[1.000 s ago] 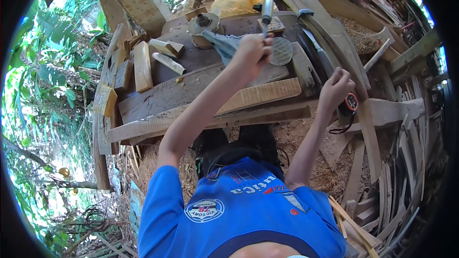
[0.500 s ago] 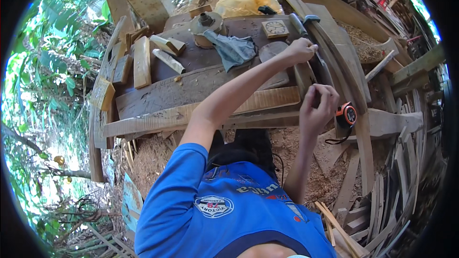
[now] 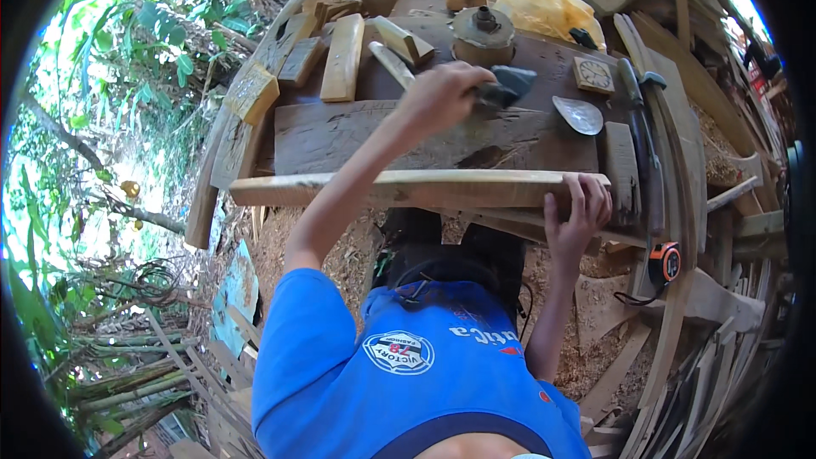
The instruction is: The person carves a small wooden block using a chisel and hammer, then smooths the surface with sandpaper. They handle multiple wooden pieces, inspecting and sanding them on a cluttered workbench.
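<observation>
My left hand (image 3: 444,95) is closed around a crumpled blue-grey cloth (image 3: 512,83), held over the middle of the workbench. A squared wooden beam (image 3: 408,190) lies along the bench's near edge. At its right end my right hand (image 3: 580,209) grips it, fingers over the top and thumb on the near side. Just beyond the cloth stands a round grimy container (image 3: 483,37) with a narrow spout. To the right of the cloth rest a pale oval disc (image 3: 578,116) and a square wooden clock (image 3: 593,75).
Several wood blocks (image 3: 343,59) lie at the bench's left. An orange and black tape measure (image 3: 665,263) sits on long boards at the right. A yellow plastic bag (image 3: 551,14) is at the back. Wood offcuts (image 3: 722,374) and sawdust (image 3: 586,323) cover the ground.
My left hand has moved left from the bench's right side and taken up the cloth from beside the container. My right hand has come onto the beam's end. The view has shifted.
</observation>
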